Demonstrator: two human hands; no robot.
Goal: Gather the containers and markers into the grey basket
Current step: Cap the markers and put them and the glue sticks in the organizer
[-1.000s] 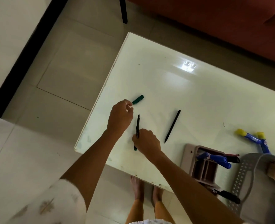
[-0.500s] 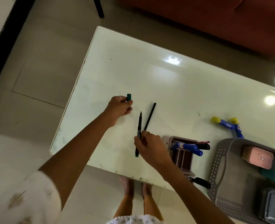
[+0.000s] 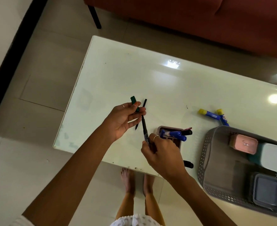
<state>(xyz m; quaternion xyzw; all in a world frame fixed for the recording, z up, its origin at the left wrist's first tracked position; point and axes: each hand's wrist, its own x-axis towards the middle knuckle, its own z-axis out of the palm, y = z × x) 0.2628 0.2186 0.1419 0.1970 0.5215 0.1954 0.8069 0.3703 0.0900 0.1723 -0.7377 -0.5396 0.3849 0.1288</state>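
My left hand (image 3: 124, 119) is turned palm up over the white table (image 3: 167, 88) and pinches a short green marker (image 3: 133, 101) between thumb and fingers. A thin black pen (image 3: 145, 102) runs under its fingertips; I cannot tell whether it is held. My right hand (image 3: 161, 154) grips a black marker (image 3: 144, 126) by its lower end, tip pointing at the left hand. The grey basket (image 3: 206, 154) stands at the right with a pink container (image 3: 243, 144), a white-lidded teal one (image 3: 274, 158) and a grey one (image 3: 268, 191) inside.
A pink organiser (image 3: 170, 128) lies beside the right hand with blue markers (image 3: 175, 133) and a black marker (image 3: 187, 132) across it. Two blue sticks with yellow caps (image 3: 210, 114) lie behind the basket. Another black marker (image 3: 188, 164) rests at the table's near edge. A red sofa (image 3: 199, 17) stands beyond.
My left hand has lifted the green marker off the table and turned palm up. My right hand has raised the black marker and brought it towards the left hand.
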